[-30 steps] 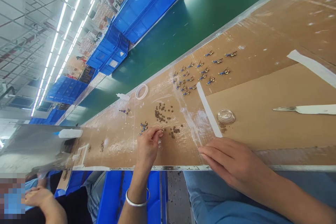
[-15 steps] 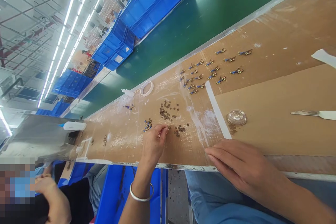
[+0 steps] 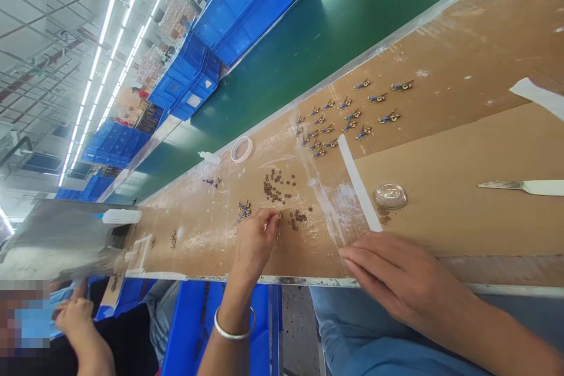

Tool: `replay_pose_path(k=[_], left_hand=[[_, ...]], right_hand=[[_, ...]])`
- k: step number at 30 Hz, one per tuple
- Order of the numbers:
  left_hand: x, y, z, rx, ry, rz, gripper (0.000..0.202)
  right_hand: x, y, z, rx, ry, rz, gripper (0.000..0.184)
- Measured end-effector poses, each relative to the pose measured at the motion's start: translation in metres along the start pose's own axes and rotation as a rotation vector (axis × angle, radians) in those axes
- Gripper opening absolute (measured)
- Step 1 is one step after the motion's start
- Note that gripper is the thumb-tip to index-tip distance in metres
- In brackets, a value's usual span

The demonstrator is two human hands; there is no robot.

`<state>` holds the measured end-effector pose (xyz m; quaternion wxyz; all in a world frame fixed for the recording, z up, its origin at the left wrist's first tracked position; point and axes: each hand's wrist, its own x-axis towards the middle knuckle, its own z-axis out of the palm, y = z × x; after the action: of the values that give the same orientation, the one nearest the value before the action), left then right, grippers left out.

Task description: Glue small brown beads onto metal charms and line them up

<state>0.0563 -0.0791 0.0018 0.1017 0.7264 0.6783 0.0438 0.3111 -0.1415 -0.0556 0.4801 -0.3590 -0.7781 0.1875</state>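
Observation:
My left hand [image 3: 254,242], with a metal bangle on its wrist, is closed in a pinch over the work surface. Something tiny shows at its fingertips, too small to name. Just beyond and to the right of those fingers lie two loose groups of small brown discs [image 3: 273,191]. A little pile of blue-and-yellow figurines [image 3: 244,210] sits right behind the left hand's knuckles. My right hand [image 3: 392,267] rests at the near table edge, open, its fingers stretched out side by side, and I see nothing held in it.
Several figurines [image 3: 352,116] lie spread at the far side. A clear round dish [image 3: 390,195], a knife [image 3: 524,187], a tape roll [image 3: 241,150] and white bottles [image 3: 121,216] are on the cardboard-covered table. Blue crates [image 3: 194,79] stand beyond the green belt [image 3: 352,23]. A person sits at left.
The whole view has shifted slightly, so the table items appear a little further left. Both hands keep nearly the same pose and place on the table.

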Motion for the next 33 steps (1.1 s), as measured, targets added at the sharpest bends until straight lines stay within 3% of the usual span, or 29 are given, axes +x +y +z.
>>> replay_pose_path(k=[9, 14, 20, 23, 27, 30, 33], left_hand=[[0.003, 0.003, -0.004, 0.096, -0.029, 0.060, 0.019], [0.003, 0.010, -0.003, 0.276, -0.047, 0.080, 0.019], [0.008, 0.018, -0.004, 0.469, -0.122, 0.168, 0.031], [0.009, 0.013, -0.007, 0.358, -0.113, 0.171, 0.029], [-0.002, 0.008, -0.009, 0.019, 0.103, 0.124, 0.019], [-0.026, 0.022, -0.009, -0.221, 0.268, 0.097, 0.015], [-0.056, 0.048, -0.003, -0.494, 0.410, 0.045, 0.010]], right_hand=[[-0.001, 0.001, 0.001, 0.007, 0.003, -0.006, 0.015], [0.000, 0.001, 0.002, -0.003, 0.009, -0.005, 0.016], [0.001, 0.001, 0.003, -0.029, 0.001, -0.022, 0.017], [-0.001, 0.003, 0.003, -0.023, 0.011, -0.026, 0.016], [-0.003, 0.004, 0.005, 0.026, 0.055, -0.011, 0.014], [0.002, -0.001, 0.007, 0.110, 0.100, 0.034, 0.015], [0.012, -0.010, 0.009, 0.268, 0.150, 0.118, 0.016]])
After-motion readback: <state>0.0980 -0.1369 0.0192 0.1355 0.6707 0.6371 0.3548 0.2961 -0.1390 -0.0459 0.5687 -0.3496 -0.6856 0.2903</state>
